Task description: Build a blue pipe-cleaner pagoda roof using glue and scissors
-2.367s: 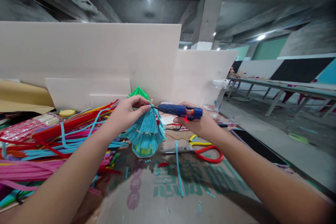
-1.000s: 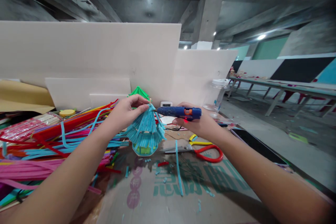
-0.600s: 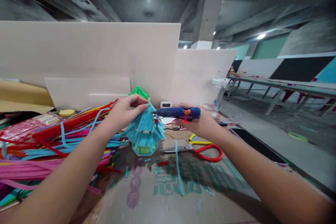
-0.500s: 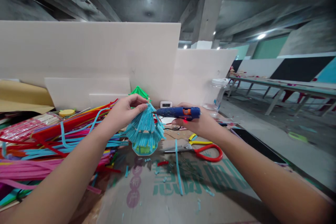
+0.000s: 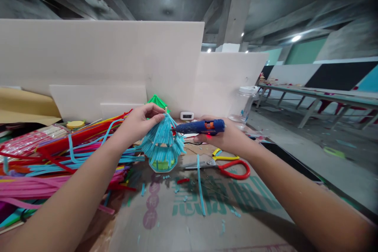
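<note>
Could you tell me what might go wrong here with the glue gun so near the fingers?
The left hand pinches the blue model at its tip, right where the glue gun in the right hand points, so hot glue might burn the fingers. Glue could also drip onto the cardboard.
</note>
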### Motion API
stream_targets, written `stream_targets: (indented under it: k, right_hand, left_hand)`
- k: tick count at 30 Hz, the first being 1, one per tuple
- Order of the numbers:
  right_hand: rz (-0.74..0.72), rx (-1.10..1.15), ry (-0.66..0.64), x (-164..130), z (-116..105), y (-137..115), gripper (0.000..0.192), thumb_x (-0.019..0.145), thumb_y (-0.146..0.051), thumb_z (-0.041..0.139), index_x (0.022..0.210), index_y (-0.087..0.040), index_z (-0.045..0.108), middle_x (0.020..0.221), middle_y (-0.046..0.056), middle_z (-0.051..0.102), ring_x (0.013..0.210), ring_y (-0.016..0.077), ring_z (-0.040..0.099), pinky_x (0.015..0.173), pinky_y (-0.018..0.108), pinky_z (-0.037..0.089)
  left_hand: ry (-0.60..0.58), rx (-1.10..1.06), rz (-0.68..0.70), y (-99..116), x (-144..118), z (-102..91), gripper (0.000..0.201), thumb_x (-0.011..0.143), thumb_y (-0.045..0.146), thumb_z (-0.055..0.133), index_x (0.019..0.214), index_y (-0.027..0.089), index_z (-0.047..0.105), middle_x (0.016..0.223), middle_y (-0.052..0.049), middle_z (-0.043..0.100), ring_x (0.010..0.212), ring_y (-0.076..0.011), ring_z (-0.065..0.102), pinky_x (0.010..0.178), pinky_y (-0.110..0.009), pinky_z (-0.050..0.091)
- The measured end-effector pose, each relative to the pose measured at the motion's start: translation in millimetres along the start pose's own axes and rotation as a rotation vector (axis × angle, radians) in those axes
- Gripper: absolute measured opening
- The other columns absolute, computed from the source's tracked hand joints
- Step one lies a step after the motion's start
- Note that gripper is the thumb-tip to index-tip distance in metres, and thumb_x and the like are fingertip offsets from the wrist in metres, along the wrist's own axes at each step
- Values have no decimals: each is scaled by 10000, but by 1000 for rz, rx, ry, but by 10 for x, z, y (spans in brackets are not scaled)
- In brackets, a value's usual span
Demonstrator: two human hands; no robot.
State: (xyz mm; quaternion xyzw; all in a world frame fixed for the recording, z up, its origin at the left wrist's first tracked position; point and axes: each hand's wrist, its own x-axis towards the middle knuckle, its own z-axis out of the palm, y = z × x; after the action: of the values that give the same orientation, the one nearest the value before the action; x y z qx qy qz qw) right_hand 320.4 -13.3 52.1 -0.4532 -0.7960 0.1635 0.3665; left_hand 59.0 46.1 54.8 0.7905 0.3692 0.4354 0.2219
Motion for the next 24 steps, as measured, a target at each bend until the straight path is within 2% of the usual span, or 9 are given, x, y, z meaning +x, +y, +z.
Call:
stream_targets:
  k: [11, 16, 24]
  right_hand:
    - [-10, -11, -59, -11, -8, -17, 367, 704, -486, 747, 905, -192, 656, 723, -5, 639, 656, 149, 558, 590, 254, 424]
    - [-24, 15, -62, -13, -5, 37, 386, 711, -456, 754, 991, -206, 667, 803, 15, 672, 693, 159, 579, 608, 262, 439]
    - [-43, -58, -107, -18, -37, 20, 367, 710, -468, 754, 936, -193, 663, 803, 18, 686, 718, 173, 605, 617, 264, 440]
  left_hand:
    - [6, -18, -12, -11, 0, 0, 393, 813, 524, 618, 999, 180, 647, 950, -68, 711, 848, -209, 655, 721, -315, 513]
    - [11, -5, -3, -26, 2, -4, 394, 818, 532, 608, 996, 183, 653, 960, -70, 709, 862, -211, 650, 743, -321, 512]
    - [12, -11, -4, -36, 7, -13, 382, 822, 508, 614, 1010, 177, 645, 964, -62, 703, 844, -195, 642, 739, -310, 503]
